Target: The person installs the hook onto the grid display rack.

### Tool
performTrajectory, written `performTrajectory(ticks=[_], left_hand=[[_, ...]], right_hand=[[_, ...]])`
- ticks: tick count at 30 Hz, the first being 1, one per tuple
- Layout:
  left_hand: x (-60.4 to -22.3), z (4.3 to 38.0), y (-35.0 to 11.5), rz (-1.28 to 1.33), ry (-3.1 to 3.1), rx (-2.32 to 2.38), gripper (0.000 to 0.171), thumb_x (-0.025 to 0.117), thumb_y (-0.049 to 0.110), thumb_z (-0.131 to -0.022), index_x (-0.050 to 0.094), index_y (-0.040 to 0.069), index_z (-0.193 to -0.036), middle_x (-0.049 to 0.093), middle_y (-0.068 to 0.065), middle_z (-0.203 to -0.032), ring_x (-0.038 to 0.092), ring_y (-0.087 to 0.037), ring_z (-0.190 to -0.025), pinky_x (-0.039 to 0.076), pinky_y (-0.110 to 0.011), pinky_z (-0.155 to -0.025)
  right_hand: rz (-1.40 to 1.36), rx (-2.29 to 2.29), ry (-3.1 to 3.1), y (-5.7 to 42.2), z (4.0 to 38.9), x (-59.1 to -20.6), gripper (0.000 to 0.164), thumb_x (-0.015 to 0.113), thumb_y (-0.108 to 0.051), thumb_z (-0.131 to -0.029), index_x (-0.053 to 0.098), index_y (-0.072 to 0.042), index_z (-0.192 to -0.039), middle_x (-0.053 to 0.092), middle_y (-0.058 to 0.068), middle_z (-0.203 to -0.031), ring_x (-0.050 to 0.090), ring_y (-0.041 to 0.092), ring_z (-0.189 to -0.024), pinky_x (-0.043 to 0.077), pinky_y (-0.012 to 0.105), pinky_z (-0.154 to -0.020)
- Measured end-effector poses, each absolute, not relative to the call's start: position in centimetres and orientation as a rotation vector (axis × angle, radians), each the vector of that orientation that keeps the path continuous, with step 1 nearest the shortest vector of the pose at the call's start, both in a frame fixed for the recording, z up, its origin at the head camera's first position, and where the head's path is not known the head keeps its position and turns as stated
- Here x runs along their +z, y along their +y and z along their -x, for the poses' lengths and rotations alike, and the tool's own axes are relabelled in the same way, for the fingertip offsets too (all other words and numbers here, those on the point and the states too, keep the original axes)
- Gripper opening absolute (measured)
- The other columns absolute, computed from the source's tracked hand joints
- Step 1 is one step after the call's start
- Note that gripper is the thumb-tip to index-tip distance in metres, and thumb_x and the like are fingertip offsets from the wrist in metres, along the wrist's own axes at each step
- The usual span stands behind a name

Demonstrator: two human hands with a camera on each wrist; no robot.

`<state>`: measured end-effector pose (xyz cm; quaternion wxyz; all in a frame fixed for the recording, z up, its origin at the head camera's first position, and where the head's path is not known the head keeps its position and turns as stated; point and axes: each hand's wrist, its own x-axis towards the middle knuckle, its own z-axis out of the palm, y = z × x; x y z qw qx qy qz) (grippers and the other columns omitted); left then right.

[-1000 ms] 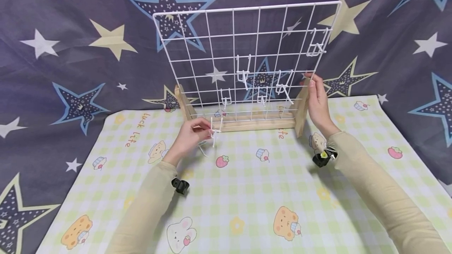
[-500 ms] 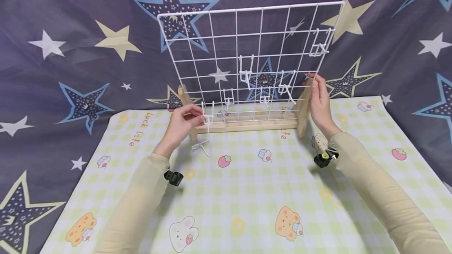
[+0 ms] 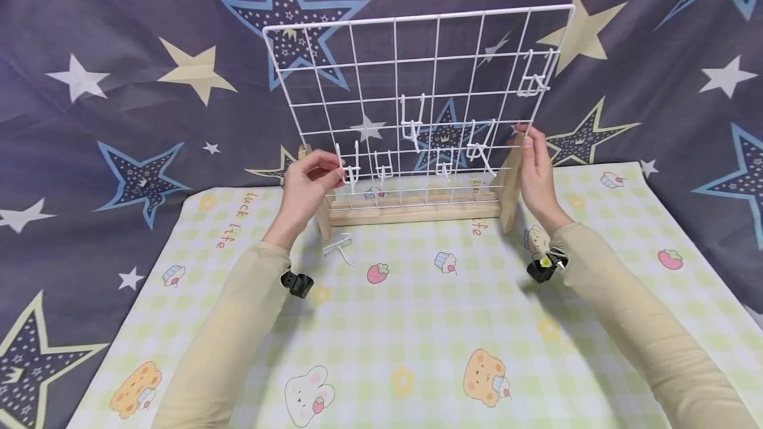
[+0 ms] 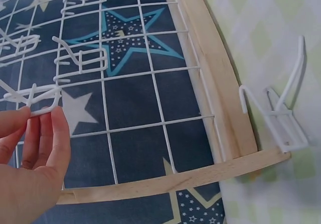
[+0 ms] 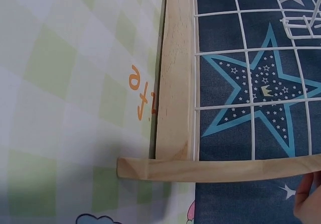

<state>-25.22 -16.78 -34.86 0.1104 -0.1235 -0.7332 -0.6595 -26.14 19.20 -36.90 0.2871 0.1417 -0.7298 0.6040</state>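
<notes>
My left hand (image 3: 305,187) pinches a white wire hook (image 3: 352,176) between thumb and fingers, at the lower left of a white wire grid (image 3: 417,17). Whether that hook touches the grid's wires I cannot tell. In the left wrist view, the fingertips (image 4: 58,117) hold the hook's lower bar. The grid leans back in a wooden stand (image 3: 417,214). My right hand (image 3: 536,174) grips the stand's right upright (image 3: 510,184), thumb in front and fingers partly hidden behind. Only a few right fingertips (image 5: 306,196) show in the right wrist view.
Several white hooks hang on the grid, among them a middle hook (image 3: 411,128) and an upper right hook (image 3: 532,83). A loose hook (image 3: 340,248) lies on the checked tablecloth (image 3: 417,323) before the stand's left foot. A star-patterned curtain (image 3: 143,151) hangs close behind.
My left hand has carried its hook from in front of the stand, left a little and up, to the grid's lower left. The right hand keeps its grip on the upright.
</notes>
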Motion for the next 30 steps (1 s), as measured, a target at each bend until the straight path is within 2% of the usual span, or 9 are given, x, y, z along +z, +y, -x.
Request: performTrajectory(ticks=[6,8,10,13,17,21,24,28,30], left_hand=[[-34.4,25.6,-16.6,0.392,-2.203,-1.877,0.013,0.062,-0.012,-0.085,0.061,-0.014,-0.098,0.062,-0.019,-0.087,0.066,-0.025,-0.078,0.055,-0.031,-0.074],[-34.2,25.7,-16.7,0.402,-2.229,-1.87,0.014,0.062,-0.012,-0.085,0.061,-0.015,-0.099,0.062,-0.02,-0.088,0.065,-0.022,-0.077,0.055,-0.03,-0.073],[-34.1,25.8,-16.9,0.41,-2.255,-1.869,0.014,0.062,-0.011,-0.086,0.061,-0.014,-0.1,0.062,-0.018,-0.088,0.065,-0.021,-0.078,0.055,-0.03,-0.073],[-33.9,25.8,-17.2,0.417,-2.296,-1.862,0.015,0.062,-0.009,-0.087,0.06,-0.014,-0.101,0.062,-0.014,-0.087,0.065,-0.018,-0.077,0.055,-0.03,-0.073],[-33.4,26.0,-17.4,0.386,-2.307,-1.887,0.014,0.063,-0.008,-0.087,0.061,-0.013,-0.1,0.061,-0.006,-0.082,0.065,-0.017,-0.075,0.056,-0.03,-0.073],[-32.7,26.2,-17.3,0.35,-2.296,-1.942,0.011,0.064,-0.009,-0.086,0.062,-0.01,-0.097,0.061,-0.003,-0.08,0.066,-0.017,-0.075,0.055,-0.029,-0.073],[-32.2,26.4,-17.1,0.341,-2.315,-1.974,0.008,0.064,-0.008,-0.086,0.064,-0.007,-0.094,0.062,-0.004,-0.08,0.066,-0.016,-0.075,0.055,-0.029,-0.074],[-31.6,26.5,-16.9,0.311,-2.309,-2.042,0.013,0.063,-0.009,-0.086,0.062,-0.013,-0.099,0.063,-0.005,-0.081,0.066,-0.017,-0.074,0.055,-0.03,-0.075],[-31.4,26.6,-16.8,0.285,-2.285,-2.075,0.017,0.063,-0.01,-0.086,0.06,-0.017,-0.102,0.063,-0.005,-0.08,0.066,-0.016,-0.074,0.055,-0.031,-0.075]], right_hand=[[-0.388,1.607,-1.948,19.2,26.2,-36.9,0.033,0.03,-0.004,-0.104,0.044,0.015,-0.127,0.055,0.005,-0.102,0.052,0.033,-0.104,0.038,0.032,-0.092],[-0.388,1.602,-1.948,19.3,26.2,-36.9,0.033,0.03,-0.004,-0.104,0.044,0.015,-0.127,0.054,0.001,-0.102,0.053,0.024,-0.102,0.038,0.032,-0.092],[-0.391,1.6,-1.944,19.3,26.3,-37.0,0.033,0.03,-0.004,-0.104,0.044,0.015,-0.127,0.054,0.001,-0.102,0.053,0.026,-0.103,0.038,0.032,-0.092],[-0.388,1.599,-1.942,19.3,26.3,-37.0,0.032,0.03,-0.004,-0.104,0.045,0.014,-0.127,0.055,0.0,-0.102,0.053,0.008,-0.1,0.039,0.032,-0.092],[-0.39,1.595,-1.944,19.3,26.3,-37.0,0.032,0.03,-0.004,-0.104,0.045,0.014,-0.127,0.055,-0.003,-0.101,0.052,0.003,-0.099,0.039,0.032,-0.092],[-0.388,1.578,-1.949,19.2,26.2,-36.9,0.032,0.03,-0.003,-0.104,0.045,0.014,-0.127,0.055,-0.003,-0.101,0.052,0.008,-0.1,0.038,0.033,-0.093],[-0.386,1.577,-1.954,19.2,26.2,-36.8,0.033,0.029,-0.003,-0.104,0.045,0.014,-0.127,0.055,-0.003,-0.101,0.053,0.023,-0.103,0.037,0.034,-0.094],[-0.381,1.591,-1.959,19.2,26.1,-36.8,0.033,0.029,-0.003,-0.104,0.044,0.014,-0.127,0.055,-0.002,-0.101,0.049,0.042,-0.107,0.037,0.035,-0.095],[-0.377,1.599,-1.96,19.2,26.1,-36.8,0.033,0.029,-0.004,-0.104,0.044,0.014,-0.127,0.055,0.0,-0.101,0.048,0.044,-0.107,0.038,0.036,-0.095]])
